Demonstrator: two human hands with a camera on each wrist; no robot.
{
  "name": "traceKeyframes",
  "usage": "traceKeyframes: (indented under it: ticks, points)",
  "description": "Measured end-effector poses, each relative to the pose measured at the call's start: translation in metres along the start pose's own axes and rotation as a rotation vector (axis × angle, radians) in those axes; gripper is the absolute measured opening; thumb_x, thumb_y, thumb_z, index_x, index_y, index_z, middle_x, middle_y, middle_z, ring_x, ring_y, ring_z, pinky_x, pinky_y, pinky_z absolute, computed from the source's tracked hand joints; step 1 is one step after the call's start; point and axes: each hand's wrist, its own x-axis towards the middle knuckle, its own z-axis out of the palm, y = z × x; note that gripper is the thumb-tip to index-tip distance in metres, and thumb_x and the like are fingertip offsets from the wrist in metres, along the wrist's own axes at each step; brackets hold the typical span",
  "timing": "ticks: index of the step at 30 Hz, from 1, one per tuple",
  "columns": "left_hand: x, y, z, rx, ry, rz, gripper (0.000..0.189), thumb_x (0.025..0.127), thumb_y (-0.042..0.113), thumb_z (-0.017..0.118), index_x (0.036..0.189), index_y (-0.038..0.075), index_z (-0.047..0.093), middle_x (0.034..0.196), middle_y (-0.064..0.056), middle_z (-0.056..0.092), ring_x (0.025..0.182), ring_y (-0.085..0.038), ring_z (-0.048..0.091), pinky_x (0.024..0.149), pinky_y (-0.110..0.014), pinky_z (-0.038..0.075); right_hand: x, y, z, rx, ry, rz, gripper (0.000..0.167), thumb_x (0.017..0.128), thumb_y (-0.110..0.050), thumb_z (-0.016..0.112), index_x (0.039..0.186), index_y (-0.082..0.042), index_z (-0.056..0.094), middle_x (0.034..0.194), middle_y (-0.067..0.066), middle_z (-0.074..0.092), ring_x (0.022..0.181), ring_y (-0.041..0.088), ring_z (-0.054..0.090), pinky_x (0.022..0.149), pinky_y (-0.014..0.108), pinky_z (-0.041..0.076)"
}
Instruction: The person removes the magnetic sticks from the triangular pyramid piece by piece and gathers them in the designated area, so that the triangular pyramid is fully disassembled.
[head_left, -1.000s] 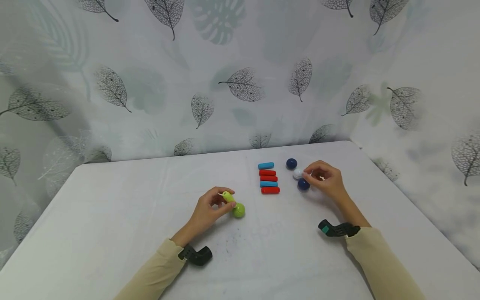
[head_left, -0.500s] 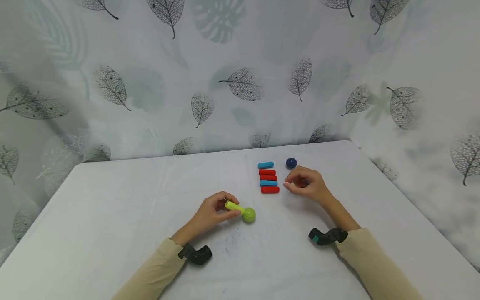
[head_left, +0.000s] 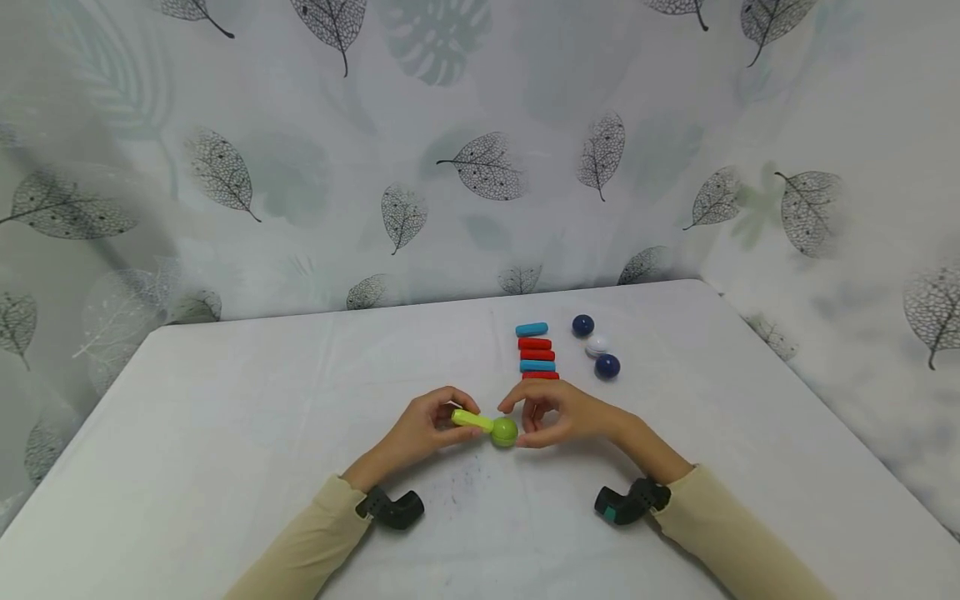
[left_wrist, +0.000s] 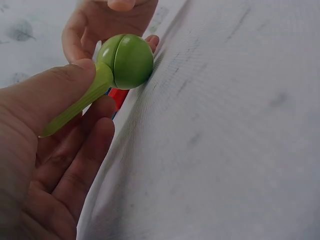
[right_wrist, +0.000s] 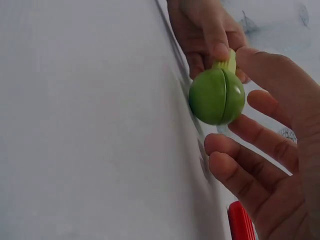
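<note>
My left hand pinches the yellow-green handle of a small maraca-like piece between thumb and fingers. A glossy green ball with a seam round it forms the piece's other end, pointing right, low over the table. From the right, my right hand has its fingers spread and bent around the ball. In the right wrist view its fingertips are right at the green ball, with two lower fingers standing apart from it. The left wrist view shows the right hand behind the ball.
Several short red and blue sticks, among them a blue stick and a red stick, lie in a column beyond the hands. Right of them are two navy balls and a white ball. A leaf-printed curtain backs the white table.
My right hand has left the balls at the back right and come to the green ball, carrying nothing. The left hand has turned the handle from upright to nearly level and shifted slightly right.
</note>
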Motion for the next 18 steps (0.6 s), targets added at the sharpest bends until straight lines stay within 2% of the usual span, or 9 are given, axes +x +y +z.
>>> traceKeyframes:
  ticks: [7, 11, 14, 18]
  points:
    - [0.000, 0.001, 0.000, 0.024, -0.031, -0.006, 0.027, 0.083, 0.007, 0.077, 0.105, 0.001, 0.063, 0.102, -0.012, 0.065, 0.085, -0.009, 0.062, 0.080, -0.023, 0.053, 0.006, -0.006, 0.012, -0.055, 0.016, 0.017, 0.039, 0.078, 0.002, 0.079, 0.112, 0.002, 0.062, 0.102, 0.014, 0.064, 0.068, 0.020, 0.060, 0.063, 0.030, 0.056]
    - [0.000, 0.002, -0.001, 0.049, -0.028, -0.009, 0.026, 0.082, 0.008, 0.078, 0.104, 0.003, 0.064, 0.100, -0.009, 0.066, 0.081, -0.009, 0.059, 0.075, -0.022, 0.051, 0.006, -0.006, 0.013, -0.073, 0.034, 0.073, 0.034, 0.082, -0.010, 0.079, 0.111, -0.003, 0.063, 0.100, 0.009, 0.064, 0.071, 0.013, 0.060, 0.066, 0.028, 0.056]
    - [0.000, 0.001, -0.001, 0.071, -0.032, -0.017, 0.025, 0.083, 0.010, 0.078, 0.105, 0.006, 0.066, 0.100, -0.006, 0.067, 0.080, -0.009, 0.058, 0.074, -0.022, 0.049, 0.007, -0.009, 0.015, -0.072, 0.054, 0.105, 0.032, 0.081, -0.006, 0.079, 0.109, -0.001, 0.064, 0.096, 0.011, 0.064, 0.071, 0.012, 0.059, 0.066, 0.027, 0.055]
    - [0.000, -0.002, -0.001, 0.104, -0.051, -0.007, 0.025, 0.085, 0.014, 0.077, 0.107, 0.007, 0.069, 0.103, -0.005, 0.070, 0.084, -0.010, 0.059, 0.076, -0.022, 0.049, 0.007, -0.009, 0.017, -0.074, 0.073, 0.100, 0.033, 0.078, -0.002, 0.080, 0.106, 0.000, 0.063, 0.092, 0.012, 0.064, 0.068, 0.015, 0.059, 0.064, 0.027, 0.054]
